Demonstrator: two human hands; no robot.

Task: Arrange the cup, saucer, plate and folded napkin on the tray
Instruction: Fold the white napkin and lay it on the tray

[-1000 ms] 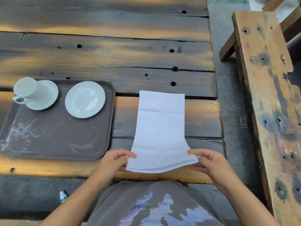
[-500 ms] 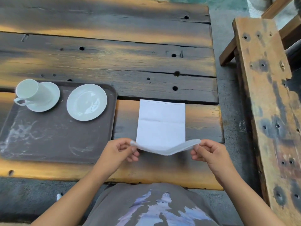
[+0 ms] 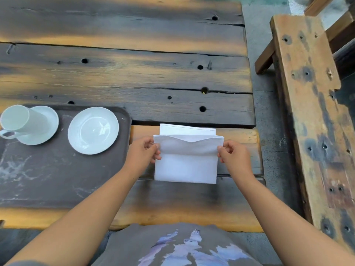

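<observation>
A white napkin (image 3: 186,164) lies on the wooden table to the right of a dark brown tray (image 3: 48,179). Its near half is folded up over the far half, the raised edge sagging in the middle. My left hand (image 3: 143,153) pinches the left corner of that raised edge and my right hand (image 3: 233,155) pinches the right corner. On the tray's far part a white cup (image 3: 18,120) stands on a white saucer (image 3: 46,129). A white plate (image 3: 93,130) sits to the right of them on the tray.
The table (image 3: 134,70) is made of dark worn planks with holes and cracks. A weathered wooden bench (image 3: 311,112) runs along the right side, past a strip of grey floor (image 3: 269,131). The tray's near part is bare and scuffed.
Both hands have carried the napkin's near edge up and away from me, folding it over the far half. The napkin now looks about half as long.
</observation>
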